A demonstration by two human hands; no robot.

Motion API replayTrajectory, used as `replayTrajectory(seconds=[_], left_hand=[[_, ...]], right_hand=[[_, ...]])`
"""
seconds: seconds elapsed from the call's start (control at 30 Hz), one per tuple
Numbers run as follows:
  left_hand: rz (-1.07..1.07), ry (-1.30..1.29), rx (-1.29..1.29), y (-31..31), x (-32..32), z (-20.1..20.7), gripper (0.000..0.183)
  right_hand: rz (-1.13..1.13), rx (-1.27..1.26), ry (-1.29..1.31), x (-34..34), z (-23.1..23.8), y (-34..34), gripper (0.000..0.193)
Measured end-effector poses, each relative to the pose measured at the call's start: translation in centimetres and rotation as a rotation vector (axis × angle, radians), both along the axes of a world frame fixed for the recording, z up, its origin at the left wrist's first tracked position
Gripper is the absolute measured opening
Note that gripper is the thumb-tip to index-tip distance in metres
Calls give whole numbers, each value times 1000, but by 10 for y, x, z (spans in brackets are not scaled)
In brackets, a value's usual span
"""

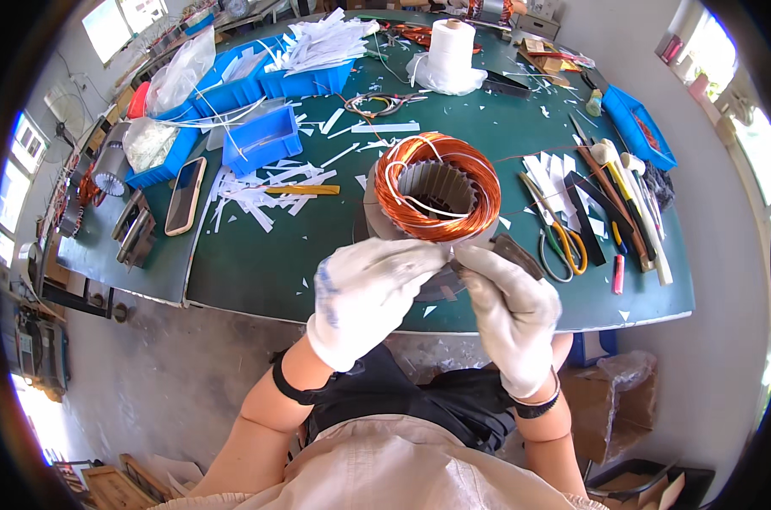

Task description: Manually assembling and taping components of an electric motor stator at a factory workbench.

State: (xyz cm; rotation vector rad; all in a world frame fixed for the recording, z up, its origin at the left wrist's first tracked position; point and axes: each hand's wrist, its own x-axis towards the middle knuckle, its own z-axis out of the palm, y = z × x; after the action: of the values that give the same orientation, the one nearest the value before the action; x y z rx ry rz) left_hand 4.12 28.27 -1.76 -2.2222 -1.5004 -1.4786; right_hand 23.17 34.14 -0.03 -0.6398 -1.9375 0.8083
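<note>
A motor stator with a thick ring of orange copper winding [480,189] stands at the table's front edge. White cord [391,183] loops over the ring, and grey slotted metal shows inside it. My left hand [364,293], in a white glove with blue stains, is closed, its fingertips pinched against the near lower side of the winding. Close beside it, my right hand [513,306], also gloved, pinches at the same spot. Whatever lies between the fingertips is too small or hidden to name. A dark grey flat piece [518,255] sits just beyond my right fingers.
Scissors [572,246], pliers and several long sticks lie to the right. White paper strips [258,191] and a phone [186,195] lie left. Blue bins [262,140] stand at the back left, a white cord spool [451,51] at the back. Thin copper wire runs right from the winding.
</note>
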Motion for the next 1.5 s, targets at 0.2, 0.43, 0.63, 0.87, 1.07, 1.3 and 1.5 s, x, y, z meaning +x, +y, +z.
replayTrajectory(seconds=[0.2,0.43,0.63,0.87,1.07,1.3,1.5], left_hand=[[-2,-759,-4,-40,-2,-15,10],[296,-905,96,-25,14,-41,59],[3,-700,-340,4,43,-64,131],[-13,-482,-433,23,-30,-56,136],[60,-482,-444,-12,-29,-63,137],[-135,-399,-248,36,-38,-39,83],[-244,-891,-220,105,-66,8,55]], right_hand=[[-103,258,15,34,-1,-23,14],[-146,-475,486,32,-46,44,47],[-121,-285,143,-10,-90,36,58],[-1,-519,308,30,-94,-5,41],[-189,-637,390,49,-84,8,26],[-56,-578,152,7,-43,72,109],[229,-634,546,-60,14,131,39]])
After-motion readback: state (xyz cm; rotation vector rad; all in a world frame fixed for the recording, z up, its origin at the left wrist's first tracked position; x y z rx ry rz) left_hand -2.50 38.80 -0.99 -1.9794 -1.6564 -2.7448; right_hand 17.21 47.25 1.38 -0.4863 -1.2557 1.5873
